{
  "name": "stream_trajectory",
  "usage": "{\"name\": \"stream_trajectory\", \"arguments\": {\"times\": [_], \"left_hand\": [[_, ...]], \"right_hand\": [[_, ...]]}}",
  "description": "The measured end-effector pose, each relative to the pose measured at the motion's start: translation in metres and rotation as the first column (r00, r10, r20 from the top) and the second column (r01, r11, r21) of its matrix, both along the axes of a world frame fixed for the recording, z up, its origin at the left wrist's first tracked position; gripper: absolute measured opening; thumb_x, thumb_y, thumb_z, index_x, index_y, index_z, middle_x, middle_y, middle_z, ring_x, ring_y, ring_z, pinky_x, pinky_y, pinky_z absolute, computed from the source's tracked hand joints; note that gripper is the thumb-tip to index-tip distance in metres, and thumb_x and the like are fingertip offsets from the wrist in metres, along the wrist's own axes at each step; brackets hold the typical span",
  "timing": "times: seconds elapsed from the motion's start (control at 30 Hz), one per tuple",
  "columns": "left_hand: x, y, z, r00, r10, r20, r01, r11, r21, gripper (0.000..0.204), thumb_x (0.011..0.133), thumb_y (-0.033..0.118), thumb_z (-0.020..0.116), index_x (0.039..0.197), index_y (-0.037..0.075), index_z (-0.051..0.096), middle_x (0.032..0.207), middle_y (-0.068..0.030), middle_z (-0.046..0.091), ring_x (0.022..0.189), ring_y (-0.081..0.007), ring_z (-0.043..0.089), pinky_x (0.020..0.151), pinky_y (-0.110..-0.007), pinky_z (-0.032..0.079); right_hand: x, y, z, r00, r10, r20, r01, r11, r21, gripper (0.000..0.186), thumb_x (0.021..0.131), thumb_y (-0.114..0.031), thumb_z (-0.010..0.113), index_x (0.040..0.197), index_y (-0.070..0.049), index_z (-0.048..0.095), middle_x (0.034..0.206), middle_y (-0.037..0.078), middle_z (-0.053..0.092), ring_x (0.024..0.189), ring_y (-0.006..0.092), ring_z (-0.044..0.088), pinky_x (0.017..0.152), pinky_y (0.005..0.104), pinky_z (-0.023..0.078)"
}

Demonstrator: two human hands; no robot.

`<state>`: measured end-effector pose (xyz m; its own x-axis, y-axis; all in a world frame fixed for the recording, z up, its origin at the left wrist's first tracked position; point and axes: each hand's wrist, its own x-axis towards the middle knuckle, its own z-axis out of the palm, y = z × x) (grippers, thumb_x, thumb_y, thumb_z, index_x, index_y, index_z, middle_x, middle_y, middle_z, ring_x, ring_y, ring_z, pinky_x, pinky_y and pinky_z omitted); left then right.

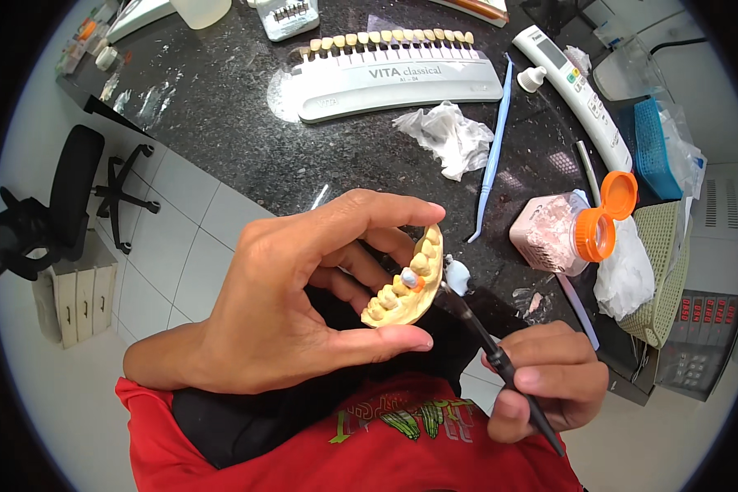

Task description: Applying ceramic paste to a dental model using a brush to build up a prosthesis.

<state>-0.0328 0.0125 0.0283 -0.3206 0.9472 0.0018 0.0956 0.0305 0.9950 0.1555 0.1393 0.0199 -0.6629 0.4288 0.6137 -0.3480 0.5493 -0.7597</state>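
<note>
Pinching cast (425, 297) end to end, thumb to forefinger: left hand (275, 291), raised near bench (230, 123). Right hand (553, 381) pinches tool (490, 343), tip by cast; contact unclear. Risks, likely: weak end grip drops cast; tool slip mars white tooth (409, 277). Jar (549, 238): pink powder (553, 215), orange cap (619, 194) open; stray right hand could spill it. Blue basket (650, 141): clear bags (679, 141).

- We're in what looks like a dental lab.
- Giveaways: we see a yellowish tooth model (421, 263), plus a tooth shade guide (402, 88) on a black speckled worktop (213, 107).
- Same bench: we spot a bottle of pinkish powder (545, 236) and a slim blue hand tool (492, 160).
- Right side: we see a keypad unit (697, 344) with red digital readouts.
- We also get a wheeled chair (78, 176) on white floor tiles (172, 250).
</note>
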Motion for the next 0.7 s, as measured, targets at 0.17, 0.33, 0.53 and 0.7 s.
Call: {"name": "stream_trajectory", "arguments": {"times": [0.17,0.33,0.53,0.7], "left_hand": [[-0.0007,0.0,-0.0028,1.0,0.0,-0.028,0.0,1.0,0.008,0.076,0.062,0.007,0.088,0.127,-0.002,0.051,0.103,-0.0112,0.062,0.084,-0.0123,0.067,0.069,-0.021,0.056],[-0.001,0.0003,-0.0037,0.999,0.001,-0.04,0.0,1.0,0.017,0.076,0.061,0.007,0.089,0.128,-0.001,0.052,0.103,-0.0116,0.063,0.085,-0.0124,0.067,0.069,-0.021,0.056],[-0.0014,-0.0011,-0.004,1.0,-0.005,-0.027,0.005,1.0,-0.003,0.076,0.062,0.007,0.088,0.128,-0.001,0.052,0.105,-0.0123,0.063,0.086,-0.0126,0.067,0.069,-0.021,0.056],[-0.0027,-0.0009,-0.0041,0.997,-0.02,-0.07,0.021,1.0,0.021,0.076,0.062,0.008,0.088,0.128,-0.002,0.051,0.107,-0.0119,0.063,0.087,-0.0137,0.067,0.07,-0.022,0.057]], "right_hand": [[-0.0032,-0.0003,-0.006,1.0,-0.003,0.016,0.003,1.0,0.018,0.022,0.069,-0.001,0.074,0.087,0.0,0.061,0.07,0.012,0.064,0.058,0.0215,0.066,0.051,0.0281,0.056],[-0.0037,0.0003,-0.0055,0.999,0.005,0.038,-0.005,1.0,0.005,0.022,0.069,-0.001,0.074,0.087,0.0,0.061,0.069,0.012,0.064,0.057,0.0213,0.066,0.051,0.0284,0.057],[-0.0047,0.0001,-0.0055,0.999,0.002,0.05,-0.003,1.0,0.007,0.022,0.069,-0.002,0.074,0.087,0.0,0.061,0.069,0.012,0.064,0.058,0.0211,0.066,0.05,0.0279,0.056],[-0.005,0.0009,-0.0058,0.999,0.013,0.042,-0.013,1.0,0.01,0.023,0.069,-0.001,0.074,0.087,0.0,0.062,0.069,0.012,0.064,0.058,0.0212,0.066,0.05,0.0277,0.056]]}}
